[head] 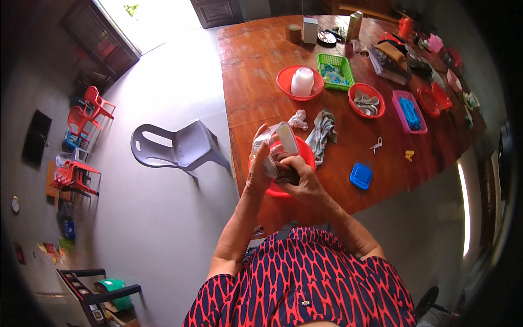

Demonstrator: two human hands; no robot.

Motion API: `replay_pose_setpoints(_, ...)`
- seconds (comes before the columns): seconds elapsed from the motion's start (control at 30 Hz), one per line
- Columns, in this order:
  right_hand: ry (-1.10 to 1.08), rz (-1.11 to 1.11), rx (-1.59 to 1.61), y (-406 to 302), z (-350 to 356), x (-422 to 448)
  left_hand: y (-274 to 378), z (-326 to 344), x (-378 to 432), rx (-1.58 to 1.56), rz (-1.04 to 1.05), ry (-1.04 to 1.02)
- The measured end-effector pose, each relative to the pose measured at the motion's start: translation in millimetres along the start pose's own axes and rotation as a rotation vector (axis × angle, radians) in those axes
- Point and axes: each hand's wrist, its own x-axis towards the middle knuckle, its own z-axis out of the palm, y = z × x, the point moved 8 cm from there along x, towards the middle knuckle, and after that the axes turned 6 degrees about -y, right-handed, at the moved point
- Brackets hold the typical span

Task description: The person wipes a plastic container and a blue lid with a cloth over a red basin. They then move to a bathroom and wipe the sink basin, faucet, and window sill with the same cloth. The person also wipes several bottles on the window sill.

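My left hand [259, 165] holds a clear plastic container [282, 141], tilted, above a red plastic basin [308, 153] at the table's near left edge. In my right hand [302, 180] is a bunched dark brown cloth [288, 173], pressed against the container's side. Just beyond the basin lie a crumpled white cloth or tissue [299, 119] and a grey-green patterned cloth [322, 133]. A blue plastic lid [360, 176] rests on the wooden table to the right of my hands.
Farther along the wooden table [253, 81] stand a red basket with stacked clear containers [303, 81], a green basket [347, 69], a red basket of spoons [380, 110] and a pink basket [419, 131]. A grey plastic chair [194, 145] stands left of the table.
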Motion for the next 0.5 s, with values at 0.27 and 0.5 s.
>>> replay_pose_setpoints(0.27, 0.368, -0.444, -0.460, -90, -7, -20, -24, 12, 8, -0.386, -0.164, 0.050)
replay_pose_setpoints(0.5, 0.263, -0.135, -0.656, -69, -10, 4, -21, 45, 5, -0.589, -0.230, -0.050)
